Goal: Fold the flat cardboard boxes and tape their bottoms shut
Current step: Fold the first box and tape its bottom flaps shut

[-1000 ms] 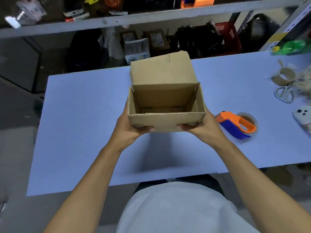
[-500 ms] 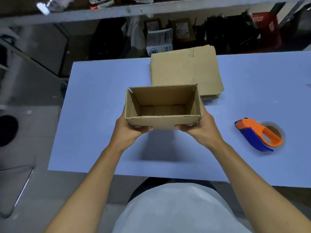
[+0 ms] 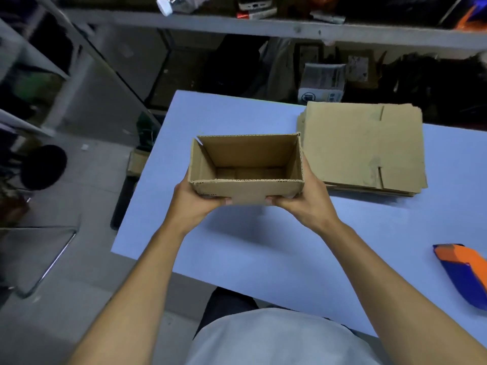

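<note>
I hold the open-topped brown cardboard box (image 3: 246,167) above the pale blue counter (image 3: 237,248), my left hand (image 3: 196,200) and right hand (image 3: 307,198) curled round its near bottom corners. The stack of flat brown cardboard sheets (image 3: 366,146) lies at two o'clock, the orange-and-blue tape dispenser (image 3: 463,272) at four o'clock.

This looks like a stockroom or packing area. A plain pale blue bench (image 3: 237,259) stands in front of grey metal shelving (image 3: 263,26) crowded with loose odds and ends, and small labelled cartons (image 3: 322,80) and dark bags sit in the shadowed space under the shelf. On the bench lie a stack of flat cardboard boxes (image 3: 361,146) and an orange and blue tape dispenser (image 3: 463,272). The floor is bare grey, and the light is dim.
</note>
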